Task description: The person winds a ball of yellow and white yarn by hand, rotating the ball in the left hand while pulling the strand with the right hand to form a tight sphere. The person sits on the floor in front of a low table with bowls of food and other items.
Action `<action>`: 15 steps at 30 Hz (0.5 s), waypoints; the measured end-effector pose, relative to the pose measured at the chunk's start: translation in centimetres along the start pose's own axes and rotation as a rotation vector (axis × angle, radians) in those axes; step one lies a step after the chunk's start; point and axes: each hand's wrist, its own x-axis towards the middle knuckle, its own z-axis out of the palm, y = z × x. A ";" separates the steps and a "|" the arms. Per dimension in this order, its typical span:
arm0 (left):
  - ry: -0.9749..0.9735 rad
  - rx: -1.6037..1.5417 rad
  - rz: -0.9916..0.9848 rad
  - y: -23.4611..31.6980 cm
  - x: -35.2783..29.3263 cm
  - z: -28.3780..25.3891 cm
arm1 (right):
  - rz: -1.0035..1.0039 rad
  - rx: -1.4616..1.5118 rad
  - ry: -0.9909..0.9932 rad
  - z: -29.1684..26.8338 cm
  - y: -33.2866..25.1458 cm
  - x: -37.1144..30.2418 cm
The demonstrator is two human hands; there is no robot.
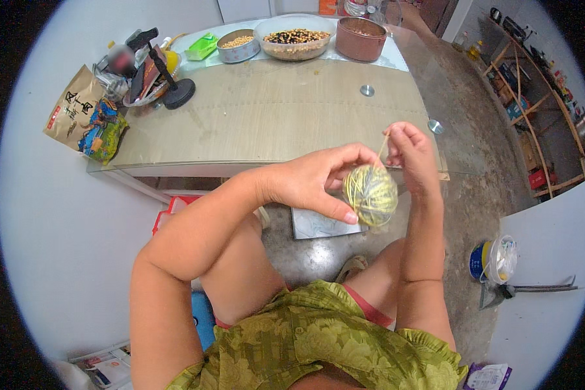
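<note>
A round ball of yellow and grey yarn [372, 195] is held over my lap, just off the near edge of the table. My left hand [325, 179] grips it from the left side, thumb below and fingers behind. Right of the ball, my right hand [411, 151] is raised with its fingertips pinched on a yarn strand [383, 148]. That strand runs taut from the pinch down to the top of the ball. Part of the left fingers is hidden behind the ball.
The wooden-topped table [260, 110] bears a large bowl of mixed grains [296, 49], a round tin [238, 54], a reddish-brown pot [361, 47] and a green tray [202, 48]. A black stand [179, 93] and a tan packet [78, 110] stand left. A bucket [500, 259] sits right.
</note>
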 end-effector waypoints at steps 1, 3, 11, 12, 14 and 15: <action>0.033 -0.019 0.032 0.1 0.1 0.1 | 0.015 -0.013 -0.046 -0.1 0.6 0.2; 0.172 -0.040 0.108 0.4 0.1 0.2 | 0.009 -0.013 -0.026 1.1 2.1 0.5; 0.671 0.226 0.287 0.4 -0.1 -2.0 | 0.157 -0.188 -0.232 3.9 3.1 -0.5; 0.730 0.286 0.295 0.4 -0.2 -2.2 | 0.145 -0.188 -0.277 4.3 3.1 -0.7; 0.870 0.511 0.281 0.7 -0.3 -2.5 | 0.139 -0.245 -0.363 5.0 2.7 -1.4; 0.927 0.616 0.276 0.7 0.0 -2.6 | 0.151 -0.255 -0.393 5.1 2.3 -1.9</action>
